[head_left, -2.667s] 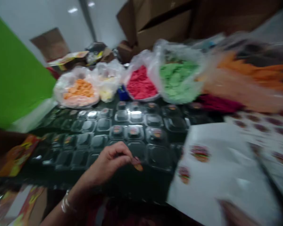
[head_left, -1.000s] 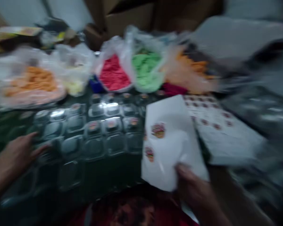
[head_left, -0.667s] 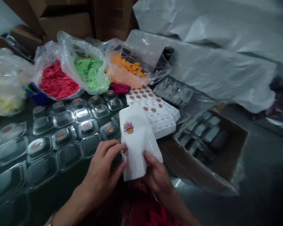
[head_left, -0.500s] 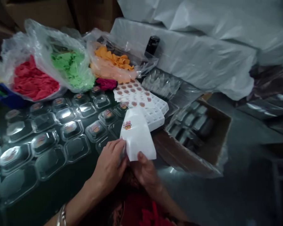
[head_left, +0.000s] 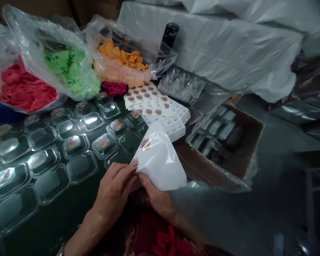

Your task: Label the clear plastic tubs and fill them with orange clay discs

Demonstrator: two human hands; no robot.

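Observation:
A white sticker sheet (head_left: 161,167), curved and glossy, is held up in front of me with a few printed round stickers at its left side. My right hand (head_left: 158,197) grips its lower edge, thumb on top. The fingers of my left hand (head_left: 114,188) are closed in a pinch at the sheet's left edge, right beside a sticker (head_left: 134,163). Whether that sticker has lifted off the sheet I cannot tell. Left of my hands, clear plastic containers (head_left: 82,167) lie in rows on the dark table, several bearing the same round sticker.
More sticker sheets (head_left: 144,94) lie on a white stack (head_left: 177,133) beyond my hands. A carton (head_left: 245,153) of plastic containers stands to the right. Behind are plastic bags of red (head_left: 26,89), green (head_left: 66,71) and orange pieces (head_left: 120,55), and a black cylinder (head_left: 170,33).
The sheet has turned and bent, showing a second sticker near its left edge. My right thumb has shifted left, closer to my left fingers. The camera view has moved slightly.

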